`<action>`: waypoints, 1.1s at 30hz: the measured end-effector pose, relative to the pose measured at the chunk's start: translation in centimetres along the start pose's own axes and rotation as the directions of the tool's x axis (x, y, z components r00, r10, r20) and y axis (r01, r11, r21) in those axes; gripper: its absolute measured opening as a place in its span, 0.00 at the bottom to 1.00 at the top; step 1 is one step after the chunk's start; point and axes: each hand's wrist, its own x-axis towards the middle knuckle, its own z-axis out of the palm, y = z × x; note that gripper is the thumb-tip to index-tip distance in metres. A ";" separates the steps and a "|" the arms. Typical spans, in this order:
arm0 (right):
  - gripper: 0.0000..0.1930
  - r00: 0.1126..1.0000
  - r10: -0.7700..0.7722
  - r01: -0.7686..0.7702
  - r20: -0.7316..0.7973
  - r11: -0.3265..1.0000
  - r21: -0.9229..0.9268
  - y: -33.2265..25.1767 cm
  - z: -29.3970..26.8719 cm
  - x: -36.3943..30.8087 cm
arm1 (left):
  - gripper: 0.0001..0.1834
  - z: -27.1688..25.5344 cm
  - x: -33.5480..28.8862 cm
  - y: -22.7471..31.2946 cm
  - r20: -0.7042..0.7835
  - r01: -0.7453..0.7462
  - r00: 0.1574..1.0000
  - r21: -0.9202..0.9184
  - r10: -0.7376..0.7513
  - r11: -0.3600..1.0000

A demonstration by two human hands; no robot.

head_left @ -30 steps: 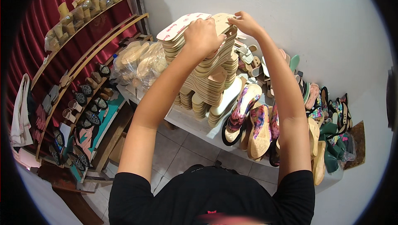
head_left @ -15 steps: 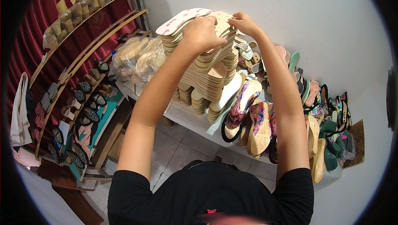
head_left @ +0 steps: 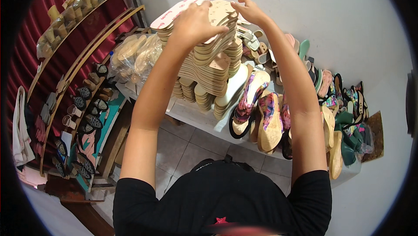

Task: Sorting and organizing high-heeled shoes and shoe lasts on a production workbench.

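Note:
A tall stack of sole-shaped boards point(head_left: 213, 73) stands on the white table, its layers of beige pieces set in differing directions. On top lie a white insole sheet with pink print point(head_left: 167, 17) and a beige sole piece point(head_left: 222, 12). My left hand point(head_left: 193, 23) is over the top of the stack, thumb spread away from the fingers; whether its fingertips press on the sheet is hard to see. My right hand point(head_left: 252, 12) is at the stack's far right edge, fingers loosely apart and fingertips beside the beige piece. Neither hand visibly grips anything.
Colourful wedge sandals point(head_left: 270, 123) line the table's near edge, with more sandals point(head_left: 326, 83) toward the right wall. Clear bags of soles point(head_left: 135, 55) sit left of the stack. A wooden rack point(head_left: 87, 49) holds shoes and heel blocks at left. Grey floor tiles point(head_left: 191, 157) show below.
The whole view has shifted, so the stack and table appear farther left and higher. My left hand has loosened, its thumb wider from the fingers. My right hand stays by the stack's edge.

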 end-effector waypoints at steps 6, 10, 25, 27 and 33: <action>0.37 0.998 -0.043 0.037 -0.036 0.988 -0.149 0.2 -3.7 -3.8 | 0.38 -4.1 -2.6 1.6 -0.285 -0.061 0.955 0.062 0.076 0.996; 0.34 0.997 -0.031 0.013 -0.067 0.968 -0.251 2.4 -8.6 -8.5 | 0.31 -7.0 -4.2 4.6 -0.512 -0.288 0.840 -0.144 0.178 0.947; 0.30 0.979 0.199 -0.195 -0.040 0.864 -0.464 7.2 -23.2 -32.8 | 0.20 1.7 -11.9 15.8 -0.486 -0.452 0.873 -0.776 0.040 0.439; 0.28 0.968 0.244 -0.247 -0.065 0.866 -0.434 8.8 -25.4 -36.5 | 0.19 3.0 -14.0 18.3 -0.380 -0.366 0.924 -0.847 0.042 0.385; 0.21 0.894 0.434 -0.447 -0.109 0.872 -0.199 14.4 -31.1 -47.7 | 0.10 7.4 -18.4 25.8 -0.255 -0.279 0.960 -0.920 0.118 0.276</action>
